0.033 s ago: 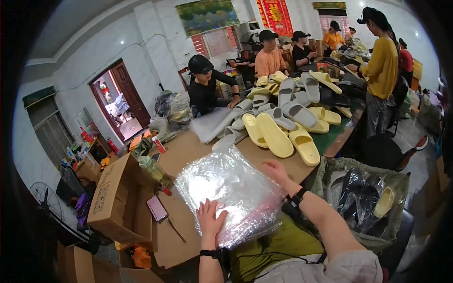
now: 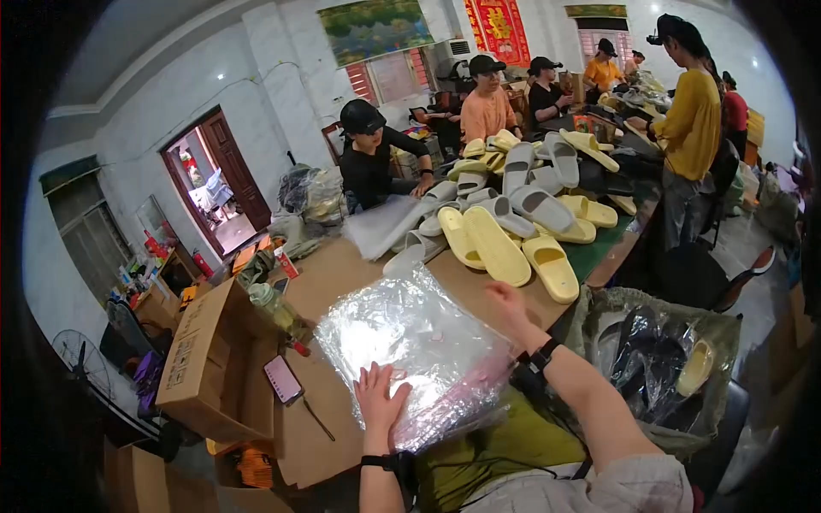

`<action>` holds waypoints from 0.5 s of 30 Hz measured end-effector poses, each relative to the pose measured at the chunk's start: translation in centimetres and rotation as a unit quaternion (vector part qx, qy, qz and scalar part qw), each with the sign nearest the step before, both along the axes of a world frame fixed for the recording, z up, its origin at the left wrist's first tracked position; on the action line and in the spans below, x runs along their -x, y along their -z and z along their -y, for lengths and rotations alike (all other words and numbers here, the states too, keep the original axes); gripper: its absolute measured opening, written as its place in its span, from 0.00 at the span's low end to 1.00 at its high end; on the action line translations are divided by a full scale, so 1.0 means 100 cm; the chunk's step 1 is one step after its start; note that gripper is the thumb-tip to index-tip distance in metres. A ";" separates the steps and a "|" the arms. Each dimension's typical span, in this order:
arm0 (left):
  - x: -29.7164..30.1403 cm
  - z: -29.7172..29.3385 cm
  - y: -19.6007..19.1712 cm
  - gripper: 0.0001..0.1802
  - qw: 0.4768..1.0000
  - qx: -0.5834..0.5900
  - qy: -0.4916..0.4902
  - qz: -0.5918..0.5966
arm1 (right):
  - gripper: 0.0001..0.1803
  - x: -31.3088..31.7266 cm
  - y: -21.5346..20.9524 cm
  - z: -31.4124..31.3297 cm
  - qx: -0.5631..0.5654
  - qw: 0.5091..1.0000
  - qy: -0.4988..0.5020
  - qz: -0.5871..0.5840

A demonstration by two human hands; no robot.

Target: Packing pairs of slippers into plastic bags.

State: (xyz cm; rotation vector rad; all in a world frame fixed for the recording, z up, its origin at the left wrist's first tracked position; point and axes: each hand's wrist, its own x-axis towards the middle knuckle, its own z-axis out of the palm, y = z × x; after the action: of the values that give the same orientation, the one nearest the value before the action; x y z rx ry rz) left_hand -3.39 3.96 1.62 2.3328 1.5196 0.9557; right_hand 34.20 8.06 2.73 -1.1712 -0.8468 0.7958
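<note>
A stack of clear, shiny plastic bags (image 2: 410,329) lies on the cardboard-covered table in front of me. My left hand (image 2: 380,398) rests flat on its near side, fingers spread. Just past the right edge of the stack, my right hand (image 2: 506,309) is raised with its fingers curled in, and nothing shows in it. Beyond that hand are pale yellow slippers (image 2: 499,248), the closest being a single yellow slipper (image 2: 552,268). Grey slippers (image 2: 543,208) are heaped with them farther back.
An open cardboard box (image 2: 205,359) stands at left, near a phone (image 2: 283,380) and a clear jar (image 2: 272,301). At right, a lined bin (image 2: 658,368) holds bagged dark slippers. Across the table a person in black (image 2: 376,162) handles clear plastic; other people work farther back.
My right hand has risen slightly away from me, toward the yellow slippers, and its fingers are more curled. My left hand stays on the plastic bags.
</note>
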 end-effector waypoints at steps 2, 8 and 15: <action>0.002 0.001 -0.001 0.33 1.000 0.000 -0.004 0.005 | 0.15 -0.035 -0.004 -0.014 -0.035 0.974 0.210 0.072; 0.006 0.009 -0.005 0.35 1.000 0.024 -0.018 0.007 | 0.28 -0.132 -0.014 -0.032 0.245 0.905 0.250 0.242; -0.006 0.008 -0.010 0.34 1.000 0.013 0.000 0.000 | 0.17 -0.137 -0.016 -0.013 0.167 0.870 0.249 0.391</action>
State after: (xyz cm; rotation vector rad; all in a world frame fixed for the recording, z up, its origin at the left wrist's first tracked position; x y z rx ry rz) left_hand -2.79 3.21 2.65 2.3145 1.5234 0.9305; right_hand 47.88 9.32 4.29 -1.9816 -1.0024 -0.0029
